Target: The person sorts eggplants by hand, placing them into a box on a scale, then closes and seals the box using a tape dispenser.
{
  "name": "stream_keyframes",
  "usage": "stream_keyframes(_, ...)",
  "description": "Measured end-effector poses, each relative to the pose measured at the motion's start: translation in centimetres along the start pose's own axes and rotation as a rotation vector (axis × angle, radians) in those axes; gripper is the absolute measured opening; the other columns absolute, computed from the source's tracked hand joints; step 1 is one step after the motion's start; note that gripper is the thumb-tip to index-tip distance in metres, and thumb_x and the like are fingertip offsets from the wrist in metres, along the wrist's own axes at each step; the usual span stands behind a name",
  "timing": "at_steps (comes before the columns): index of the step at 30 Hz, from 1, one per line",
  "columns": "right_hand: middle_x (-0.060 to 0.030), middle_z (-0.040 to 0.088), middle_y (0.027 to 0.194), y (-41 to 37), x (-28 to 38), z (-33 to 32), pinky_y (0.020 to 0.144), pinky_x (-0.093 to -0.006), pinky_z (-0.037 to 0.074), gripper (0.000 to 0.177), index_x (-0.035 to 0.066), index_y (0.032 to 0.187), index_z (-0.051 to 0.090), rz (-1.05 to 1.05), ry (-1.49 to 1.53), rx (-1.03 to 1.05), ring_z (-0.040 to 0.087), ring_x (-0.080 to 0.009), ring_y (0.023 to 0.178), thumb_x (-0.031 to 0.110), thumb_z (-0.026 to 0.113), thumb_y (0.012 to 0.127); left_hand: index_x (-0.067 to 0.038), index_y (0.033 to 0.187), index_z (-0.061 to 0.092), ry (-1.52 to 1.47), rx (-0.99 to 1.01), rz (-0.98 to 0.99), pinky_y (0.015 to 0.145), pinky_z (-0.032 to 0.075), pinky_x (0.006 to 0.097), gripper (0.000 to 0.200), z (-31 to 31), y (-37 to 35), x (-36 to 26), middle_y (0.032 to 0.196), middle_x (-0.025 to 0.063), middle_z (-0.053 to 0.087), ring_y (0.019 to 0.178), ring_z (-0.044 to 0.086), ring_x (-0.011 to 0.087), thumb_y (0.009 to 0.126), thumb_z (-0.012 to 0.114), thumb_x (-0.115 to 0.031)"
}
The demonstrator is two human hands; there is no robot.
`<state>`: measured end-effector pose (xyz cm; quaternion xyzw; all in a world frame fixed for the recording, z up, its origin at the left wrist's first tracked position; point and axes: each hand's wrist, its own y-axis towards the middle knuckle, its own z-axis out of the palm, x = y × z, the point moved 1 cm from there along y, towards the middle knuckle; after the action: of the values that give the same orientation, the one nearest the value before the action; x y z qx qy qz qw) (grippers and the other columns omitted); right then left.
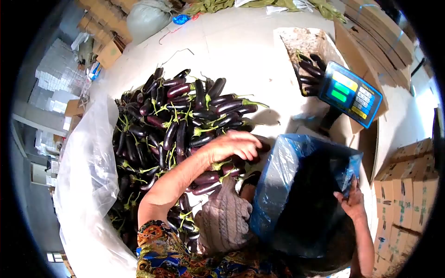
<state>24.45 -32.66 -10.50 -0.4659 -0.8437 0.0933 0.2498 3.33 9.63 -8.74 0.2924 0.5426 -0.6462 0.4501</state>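
Observation:
A large heap of dark purple eggplants (183, 132) with green stems lies on the left and middle. My left hand (238, 146) reaches over the heap's right edge, its fingers curled round an eggplant (264, 143) that shows only in part. Close to that hand stands a box lined with a blue plastic bag (273, 185); shadow hides its inside. At the box's right side, my right hand (353, 201) grips the edge of the liner, thumb inward.
A digital scale display (351, 94) rises behind the blue-lined box. Beyond it, a white foam box (287, 39) holds several eggplants. Clear plastic sheeting (88, 171) borders the heap at left. Cardboard boxes (403, 199) are stacked at right, and a knit cloth (225, 217) covers my lap.

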Motion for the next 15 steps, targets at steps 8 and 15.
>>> stream_keyframes(8,-0.0225,0.061,0.097,-0.3,7.2,-5.0,0.075,-0.0432,0.049,0.025,-0.005,0.106,0.059,0.004,0.057,-0.394,0.06,-0.0379,0.087,0.016,0.06,0.091,-0.015,0.132,0.047,1.043,-1.171,-0.216,0.081,0.051,0.0431,0.061,-22.9,4.2,12.0,0.095,0.0163,0.068,0.089,0.064,0.0358,0.077,0.068,-0.031)
stream_keyframes(15,-0.0148,0.067,0.097,0.7,9.7,-3.2,0.079,-0.0326,0.05,0.02,0.003,0.104,0.064,-0.088,0.164,-0.121,0.065,-0.0271,0.088,0.008,0.065,0.085,-0.01,0.102,0.068,1.259,-1.16,-0.162,0.078,0.051,0.0451,0.024,-27.1,8.7,15.3,0.1,0.019,0.064,0.092,0.062,0.0387,0.08,0.06,-0.015)
